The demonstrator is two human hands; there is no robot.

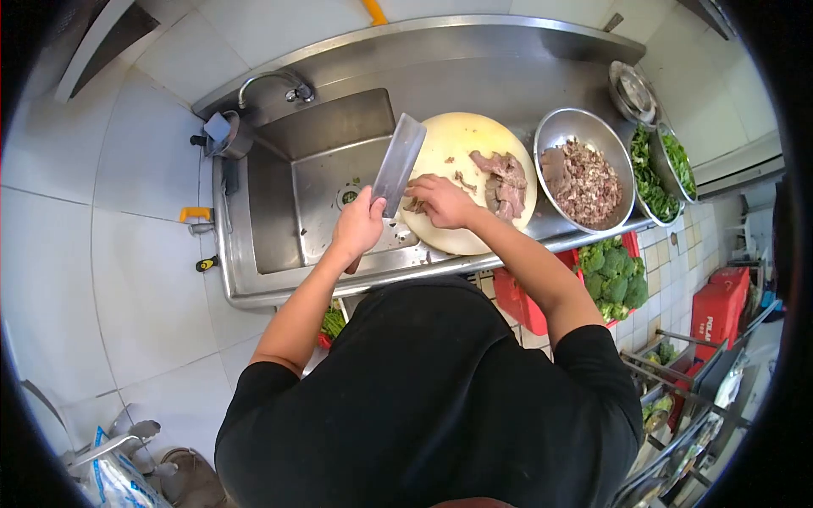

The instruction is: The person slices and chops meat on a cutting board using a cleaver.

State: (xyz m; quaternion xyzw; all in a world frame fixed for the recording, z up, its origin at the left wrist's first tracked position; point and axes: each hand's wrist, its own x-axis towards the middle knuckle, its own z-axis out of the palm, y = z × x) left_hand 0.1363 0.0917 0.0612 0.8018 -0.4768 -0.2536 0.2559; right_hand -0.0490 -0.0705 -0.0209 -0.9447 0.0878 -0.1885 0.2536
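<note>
My left hand (359,222) is wrapped round the handle of a cleaver (399,161). Its broad grey blade slants up over the left edge of a round, pale cutting board (466,131). On the board's left side, my right hand (442,201) is bent over small meat scraps (413,206), fingertips close to the blade. What lies under the fingers is partly hidden. Larger pieces of brownish meat (506,182) lie on the right half of the board. To the right of the board stands a steel bowl (549,127) of chopped meat (591,182).
A steel sink (275,212) with a tap (284,80) lies left of the board. Leafy greens fill bowls (650,178) at the far right. Below the counter edge, broccoli (614,275) sits in a red crate (518,300). A wire rack (677,381) stands at lower right.
</note>
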